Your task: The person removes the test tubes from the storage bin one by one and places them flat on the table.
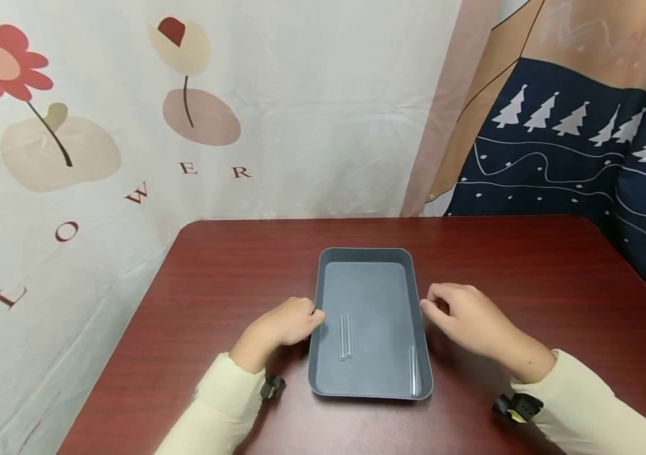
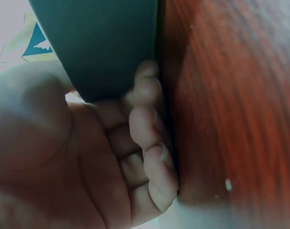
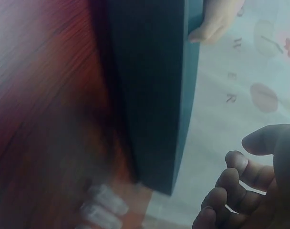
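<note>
A grey rectangular tray (image 1: 365, 379) lies on the table. Two thin clear tubes (image 1: 345, 337) rest side by side on its left half, and clear, glassy tube shapes (image 1: 413, 371) lie along its lower right side; how many is hard to tell. At the tray's left wall, my left hand (image 1: 291, 321) holds the edge, thumb over the rim. In the left wrist view, its curled fingers (image 2: 152, 129) sit low against the outer wall (image 2: 102, 43). Beside the right wall, my right hand (image 1: 473, 319) hovers with fingers loosely bent, holding nothing; the right wrist view shows a gap from the tray (image 3: 150, 95).
The dark red wooden table (image 1: 232, 272) extends around the tray. Behind it hangs a pale sheet (image 1: 323, 126) with flower prints and letters. A navy cloth (image 1: 556, 158) with white trees hangs at the right. Blurred whitish shapes (image 3: 104, 207) appear low in the right wrist view.
</note>
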The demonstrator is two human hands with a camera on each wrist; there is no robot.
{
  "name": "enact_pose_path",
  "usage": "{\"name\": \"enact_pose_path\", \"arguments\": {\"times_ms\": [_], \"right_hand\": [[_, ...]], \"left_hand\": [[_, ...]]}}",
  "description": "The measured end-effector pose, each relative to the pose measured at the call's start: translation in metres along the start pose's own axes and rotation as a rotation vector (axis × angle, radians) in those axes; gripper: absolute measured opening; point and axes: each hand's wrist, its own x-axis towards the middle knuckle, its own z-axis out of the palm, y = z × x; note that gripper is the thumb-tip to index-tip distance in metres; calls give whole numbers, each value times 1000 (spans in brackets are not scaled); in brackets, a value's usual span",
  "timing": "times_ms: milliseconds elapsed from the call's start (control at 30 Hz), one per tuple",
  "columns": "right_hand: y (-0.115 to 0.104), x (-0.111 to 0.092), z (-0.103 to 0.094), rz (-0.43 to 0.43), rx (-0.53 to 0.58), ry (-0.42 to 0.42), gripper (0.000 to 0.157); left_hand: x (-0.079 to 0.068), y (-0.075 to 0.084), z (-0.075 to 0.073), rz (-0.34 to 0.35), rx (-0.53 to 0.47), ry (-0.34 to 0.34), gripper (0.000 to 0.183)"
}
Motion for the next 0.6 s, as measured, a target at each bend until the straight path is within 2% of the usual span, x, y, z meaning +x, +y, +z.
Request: {"name": "enact_pose_path", "arguments": {"times_ms": [367, 600], "right_hand": [[-43, 18, 5, -97, 6, -21, 26], [-61, 27, 11, -145, -12, -25, 29]], "left_hand": [[0, 0, 0, 1, 15, 1, 35], [0, 0, 0, 3, 15, 0, 35]]}}
